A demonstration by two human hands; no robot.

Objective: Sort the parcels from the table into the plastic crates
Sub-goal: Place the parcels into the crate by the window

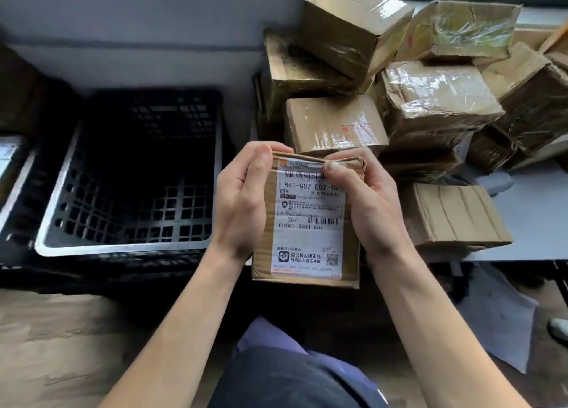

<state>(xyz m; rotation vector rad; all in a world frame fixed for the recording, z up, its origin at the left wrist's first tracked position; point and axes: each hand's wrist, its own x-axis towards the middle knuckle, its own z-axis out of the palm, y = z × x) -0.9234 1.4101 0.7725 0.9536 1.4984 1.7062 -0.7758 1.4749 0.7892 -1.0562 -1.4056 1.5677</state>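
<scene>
While the left hand (pixel 242 205) curls round the left edge of a flat cardboard parcel (pixel 307 223) and the right hand (pixel 368 205) pinches its top right corner, the parcel hangs in the air between the table's (pixel 536 214) near corner and a black crate (pixel 123 249). Taped boxes (pixel 338 125) crowd the table behind it.

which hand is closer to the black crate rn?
Left. The left hand grips the parcel on its crate-side edge, just right of the black crate; the right hand grips the opposite edge, farther away.
</scene>
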